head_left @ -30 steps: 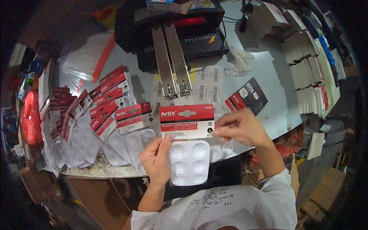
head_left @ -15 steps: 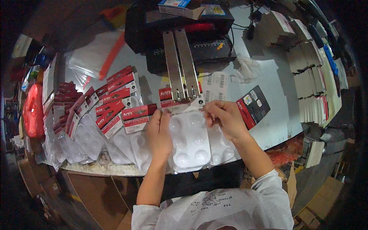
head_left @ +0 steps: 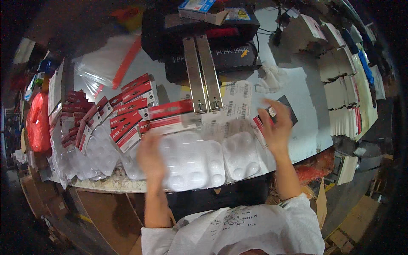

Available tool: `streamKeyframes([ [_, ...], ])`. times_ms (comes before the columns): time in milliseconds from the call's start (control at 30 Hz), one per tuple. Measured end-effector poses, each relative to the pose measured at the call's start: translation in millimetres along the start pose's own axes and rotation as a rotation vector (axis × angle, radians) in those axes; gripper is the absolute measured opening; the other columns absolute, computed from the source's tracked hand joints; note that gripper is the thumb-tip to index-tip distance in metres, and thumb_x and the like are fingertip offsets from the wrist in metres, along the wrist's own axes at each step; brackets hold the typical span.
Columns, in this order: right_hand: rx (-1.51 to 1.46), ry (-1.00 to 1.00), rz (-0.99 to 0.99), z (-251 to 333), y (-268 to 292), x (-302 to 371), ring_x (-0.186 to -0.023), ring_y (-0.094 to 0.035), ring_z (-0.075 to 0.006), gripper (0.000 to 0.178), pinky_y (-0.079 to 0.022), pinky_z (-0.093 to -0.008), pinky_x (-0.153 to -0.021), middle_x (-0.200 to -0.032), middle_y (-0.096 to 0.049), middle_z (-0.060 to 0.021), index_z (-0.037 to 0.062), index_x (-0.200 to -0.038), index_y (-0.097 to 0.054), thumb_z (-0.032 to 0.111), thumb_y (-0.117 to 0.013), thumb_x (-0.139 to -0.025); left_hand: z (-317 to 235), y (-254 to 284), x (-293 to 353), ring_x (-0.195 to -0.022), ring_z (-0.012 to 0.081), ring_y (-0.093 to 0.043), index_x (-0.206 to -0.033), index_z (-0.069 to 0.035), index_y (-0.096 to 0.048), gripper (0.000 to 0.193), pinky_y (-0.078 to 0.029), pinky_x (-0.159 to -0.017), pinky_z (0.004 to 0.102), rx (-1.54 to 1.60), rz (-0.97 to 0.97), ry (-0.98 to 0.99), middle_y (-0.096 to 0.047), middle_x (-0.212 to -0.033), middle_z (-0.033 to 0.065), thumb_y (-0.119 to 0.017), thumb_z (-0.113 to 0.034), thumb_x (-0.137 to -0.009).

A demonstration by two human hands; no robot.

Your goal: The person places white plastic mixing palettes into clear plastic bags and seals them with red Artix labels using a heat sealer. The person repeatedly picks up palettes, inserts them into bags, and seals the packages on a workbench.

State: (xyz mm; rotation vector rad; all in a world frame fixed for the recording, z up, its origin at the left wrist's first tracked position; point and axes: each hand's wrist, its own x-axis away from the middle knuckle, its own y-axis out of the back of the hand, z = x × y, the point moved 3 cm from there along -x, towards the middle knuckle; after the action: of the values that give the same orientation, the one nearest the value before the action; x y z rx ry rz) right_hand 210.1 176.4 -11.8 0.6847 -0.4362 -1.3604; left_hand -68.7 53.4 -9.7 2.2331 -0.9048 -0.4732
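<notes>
Here, white palettes (head_left: pixel 187 159) in clear bags (head_left: pixel 241 163), left hand (head_left: pixel 151 156) close

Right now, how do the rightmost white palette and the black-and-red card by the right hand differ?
The white palette has rounded wells; the black-and-red card looks flat. No hand covers the palette; the right hand hides part of the card. Both appear to lie on the table.
</notes>
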Motion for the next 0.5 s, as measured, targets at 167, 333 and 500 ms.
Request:
streamKeyframes([
  [167,0.551,-0.069,0.005,-48.3,1.2,32.2,-0.136,-0.016,-0.0326,0.105,-0.016,-0.0456,-0.104,-0.146,-0.021,-0.0173,-0.0015,-0.138,-0.022,0.054,-0.071,-0.063,-5.1,77.2,-18.6,-0.111,0.0273,-0.049,-0.114,-0.007,-0.058,0.035,-0.038,-0.091,0.0398,-0.577,-0.278,-0.173,-0.050,-0.123,0.0154,-0.059,-0.023,-0.083],
  [333,0.530,-0.050,-0.039,-68.8,-10.6,45.7,-0.137,-0.014,-0.0310,0.102,-0.015,-0.0461,-0.103,-0.147,-0.019,-0.0170,-0.0020,-0.138,-0.024,0.055,-0.069,-0.066,5.3,-3.9,33.9,-0.130,0.0220,-0.032,-0.124,-0.021,-0.052,0.045,-0.028,-0.100,0.0421,-0.607,0.286,-0.532,-0.038,-0.139,0.0032,-0.060,-0.028,-0.080],
  [500,0.520,-0.025,-0.054,-65.7,-5.6,45.1,-0.136,-0.017,-0.0301,0.100,-0.017,-0.0452,-0.103,-0.147,-0.019,-0.0168,-0.0017,-0.138,-0.024,0.055,-0.068,-0.067,59.9,8.6,-4.7,-0.131,0.0192,-0.030,-0.128,-0.024,-0.048,0.047,-0.027,-0.101,0.0405,-0.772,0.240,-0.561,-0.035,-0.141,-0.0004,-0.058,-0.025,-0.082],
])
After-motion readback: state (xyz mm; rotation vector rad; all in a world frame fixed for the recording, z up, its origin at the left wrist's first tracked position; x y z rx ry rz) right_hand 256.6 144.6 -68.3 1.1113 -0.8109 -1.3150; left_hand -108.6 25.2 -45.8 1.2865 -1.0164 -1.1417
